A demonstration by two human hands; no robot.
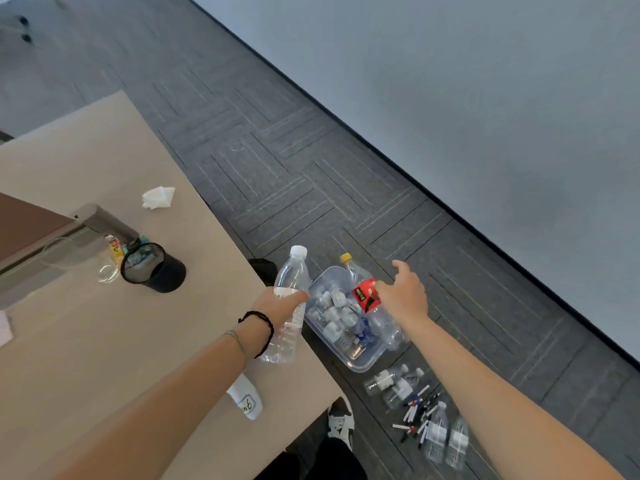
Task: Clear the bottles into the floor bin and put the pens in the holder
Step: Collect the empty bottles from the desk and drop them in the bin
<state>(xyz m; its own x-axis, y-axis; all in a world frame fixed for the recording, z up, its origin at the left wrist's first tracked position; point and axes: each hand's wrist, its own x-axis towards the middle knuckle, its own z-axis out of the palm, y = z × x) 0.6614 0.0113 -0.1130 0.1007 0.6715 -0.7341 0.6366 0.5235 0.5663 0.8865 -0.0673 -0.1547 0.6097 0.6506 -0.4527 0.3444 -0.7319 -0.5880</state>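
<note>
My left hand (277, 303) is shut on a clear water bottle with a white cap (292, 271), held over the table's right edge. My right hand (403, 294) hovers over the clear plastic floor bin (363, 363) with fingers spread. Its thumb side touches a red-labelled bottle with a yellow cap (363, 296) that leans in the bin among several empty bottles. A black mesh pen holder (152, 268) stands on the table. Several pens (419, 414) lie scattered on the carpet below the bin.
More empty bottles lie on the floor near the pens (391, 382) and closer to me (446, 441). On the beige table (104, 341) are a crumpled tissue (158, 197) and a white labelled item (244, 398). My shoe (341, 420) is beside the table corner.
</note>
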